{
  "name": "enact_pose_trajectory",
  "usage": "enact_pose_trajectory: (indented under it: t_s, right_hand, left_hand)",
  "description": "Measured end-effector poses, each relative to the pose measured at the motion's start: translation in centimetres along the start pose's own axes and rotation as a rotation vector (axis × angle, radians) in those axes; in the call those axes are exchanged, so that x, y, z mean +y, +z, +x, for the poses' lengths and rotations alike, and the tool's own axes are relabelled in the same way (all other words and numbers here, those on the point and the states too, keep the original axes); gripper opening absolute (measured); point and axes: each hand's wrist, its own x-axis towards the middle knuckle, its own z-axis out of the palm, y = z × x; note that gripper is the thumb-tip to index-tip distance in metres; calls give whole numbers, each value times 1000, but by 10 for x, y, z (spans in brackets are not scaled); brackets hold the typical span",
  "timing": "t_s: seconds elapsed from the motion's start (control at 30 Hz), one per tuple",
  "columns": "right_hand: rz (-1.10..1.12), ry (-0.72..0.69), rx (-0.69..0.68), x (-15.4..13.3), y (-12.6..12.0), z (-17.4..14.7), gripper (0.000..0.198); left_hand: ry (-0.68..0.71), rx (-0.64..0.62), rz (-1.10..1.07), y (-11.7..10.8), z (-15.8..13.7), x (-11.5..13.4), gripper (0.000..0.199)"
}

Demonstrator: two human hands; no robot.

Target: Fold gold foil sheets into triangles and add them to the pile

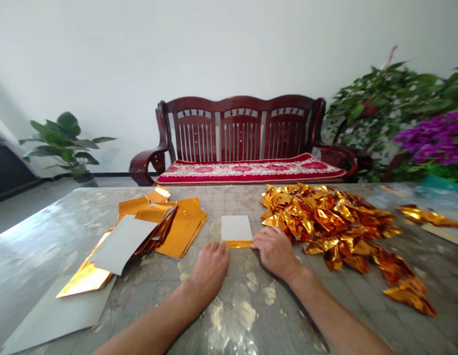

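Head view: white paper (236,228) with a gold edge (239,244) lies mid-frame on the tabletop (236,296); left hand (213,260) and right hand (276,250) seem to have their fingers (264,237) closed on its ends.

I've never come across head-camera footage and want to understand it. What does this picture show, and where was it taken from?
There is no machine here, just a person's bare left hand and right hand. The one picture comes from a camera worn on the head, looking forward and down.

Between the hands, on the table, lies a small pale sheet with a gold strip along its near edge. The fingers are at the strip's two ends; whether they pinch or press is hard to tell.

To the left lie loose gold and pale sheets; to the right, a heap of shiny gold pieces.
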Motion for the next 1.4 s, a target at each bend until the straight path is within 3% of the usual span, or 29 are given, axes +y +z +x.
enact_pose_trajectory:
  t_s: [0.53, 0.67, 0.77, 0.9, 1.03, 1.13, 1.2, 1.3, 1.4]
  right_hand:
    - [36, 371, 43, -7, 5, 6, 16]
    - [196, 479, 56, -7, 10, 9, 6]
    - [363, 521, 82, -5, 16, 9, 9]
    - [454, 448, 260, -8, 19, 8, 23]
    - [336, 186, 424, -19, 9, 6, 26]
    - [267, 2, 477, -27, 1, 4, 20]
    - [263, -63, 493, -30, -2, 3, 19]
    - [303, -52, 498, -32, -2, 3, 25]
    - [316, -17, 446, -30, -2, 3, 30]
  left_hand:
    - [130, 164, -109, 10, -8, 16, 10]
    - [124, 173, -108, 12, -6, 16, 9]
    - [108, 201, -150, 11, -5, 14, 10]
    - [77, 444, -272, 7, -2, 11, 26]
    - [65, 718, -267, 2, 3, 7, 43]
    - [68, 727, -261, 0, 7, 4, 45]
    - [67, 701, -299, 1, 9, 1, 36]
    - [46, 710, -435, 4, 11, -3, 17]
    - [8, 779, -636, 6, 12, -6, 16]
